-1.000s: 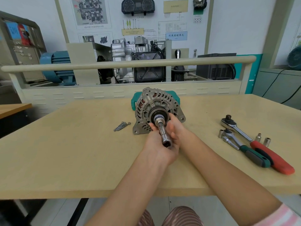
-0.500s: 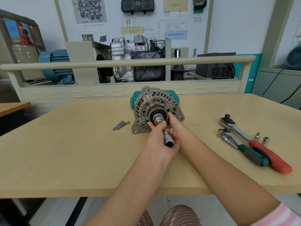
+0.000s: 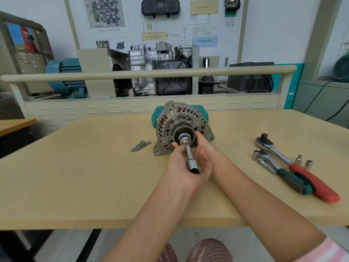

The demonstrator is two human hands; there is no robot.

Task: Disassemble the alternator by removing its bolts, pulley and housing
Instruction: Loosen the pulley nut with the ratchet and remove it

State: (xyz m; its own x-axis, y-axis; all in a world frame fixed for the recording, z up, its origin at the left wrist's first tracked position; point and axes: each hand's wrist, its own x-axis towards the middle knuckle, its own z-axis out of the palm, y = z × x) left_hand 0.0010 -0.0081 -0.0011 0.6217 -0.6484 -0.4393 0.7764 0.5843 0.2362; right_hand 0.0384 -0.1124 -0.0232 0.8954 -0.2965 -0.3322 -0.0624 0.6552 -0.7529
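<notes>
Together, both hands point(image 3: 190, 163) grip the socket point(image 3: 190, 157) at the pulley point(image 3: 181, 133).

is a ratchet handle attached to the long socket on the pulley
No, the long socket on the pulley has a bare outer end; both ratchets lie on the table.

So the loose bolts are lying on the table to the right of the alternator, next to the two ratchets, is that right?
Not quite. The head view shows the loose bolts on the table left of the alternator, alone. The two ratchets lie on the right, apart from them.
</notes>
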